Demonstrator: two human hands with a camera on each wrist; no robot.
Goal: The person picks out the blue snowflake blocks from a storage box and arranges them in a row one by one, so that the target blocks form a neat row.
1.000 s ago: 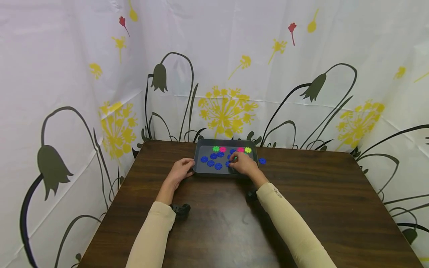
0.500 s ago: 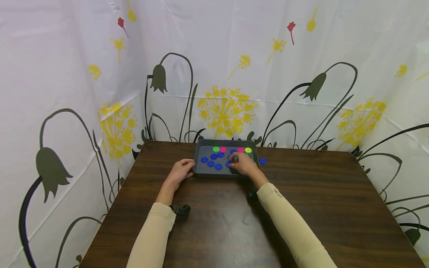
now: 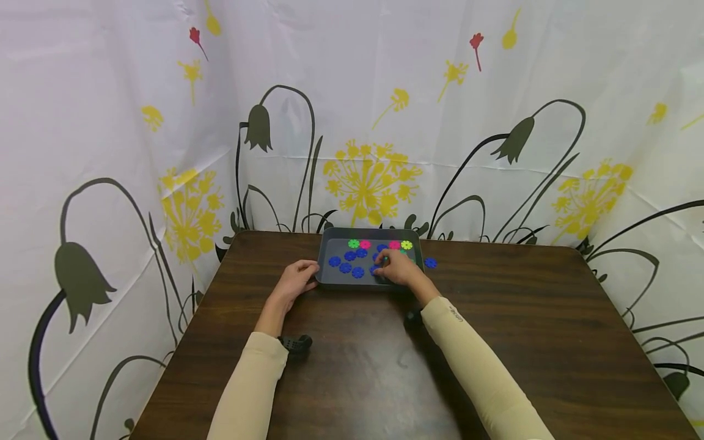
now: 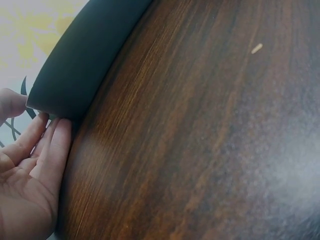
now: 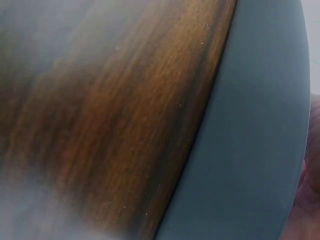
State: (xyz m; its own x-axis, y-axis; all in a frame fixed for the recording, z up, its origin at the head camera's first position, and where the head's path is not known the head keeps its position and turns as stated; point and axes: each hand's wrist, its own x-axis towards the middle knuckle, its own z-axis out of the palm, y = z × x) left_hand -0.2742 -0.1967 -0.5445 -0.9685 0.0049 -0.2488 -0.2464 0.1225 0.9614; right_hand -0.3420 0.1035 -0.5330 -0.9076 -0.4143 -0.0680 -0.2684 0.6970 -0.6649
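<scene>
A dark grey tray (image 3: 346,285) stands near the table's far edge, holding several flower-shaped plastic discs. Most are blue, like the blue disc (image 3: 358,272) near the front wall. My left hand (image 3: 296,282) grips the tray's left front corner. In the left wrist view, its thumb is at the rim and its fingers (image 4: 59,137) press the outer wall from below. My right hand (image 3: 399,269) reaches over the front wall with curled fingers, pinching a small green disc (image 3: 386,261). Another blue disc (image 3: 374,269) lies at its fingertips. In the right wrist view, the tray wall hides most of that hand.
Green, pink and yellow discs (image 3: 406,245) line the tray's back. One loose blue disc (image 3: 431,263) lies on the brown wooden table (image 3: 495,318) right of the tray. A flower-printed white curtain (image 3: 385,91) hangs close behind the table.
</scene>
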